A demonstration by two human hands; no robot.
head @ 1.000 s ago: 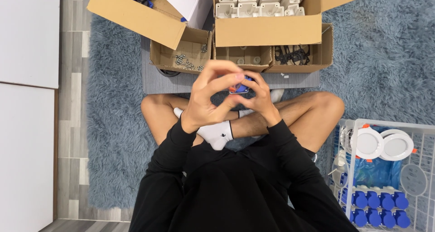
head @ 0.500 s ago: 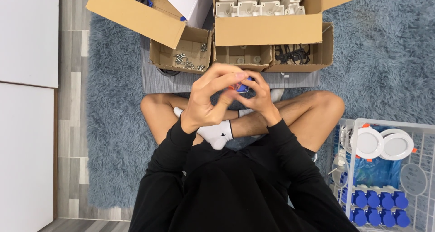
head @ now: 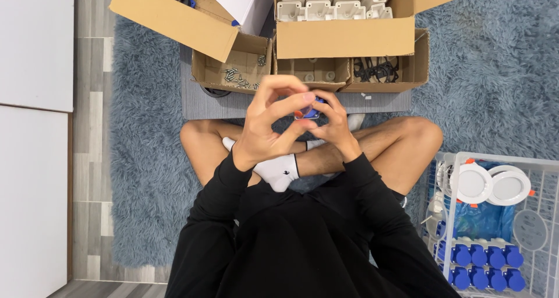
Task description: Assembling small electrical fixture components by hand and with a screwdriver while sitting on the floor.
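Both my hands are raised together above my crossed legs. My left hand and my right hand pinch one small blue and orange part between their fingertips. Most of the part is hidden by my fingers. I sit on a shaggy blue rug in a black long-sleeved top and white socks.
Open cardboard boxes stand in front of me: one with small metal screws, one with white plastic housings, one with black rings. A white wire basket at my right holds round white lamps and several blue parts.
My hands have stayed together on the small part; the fingers have shifted slightly around it.
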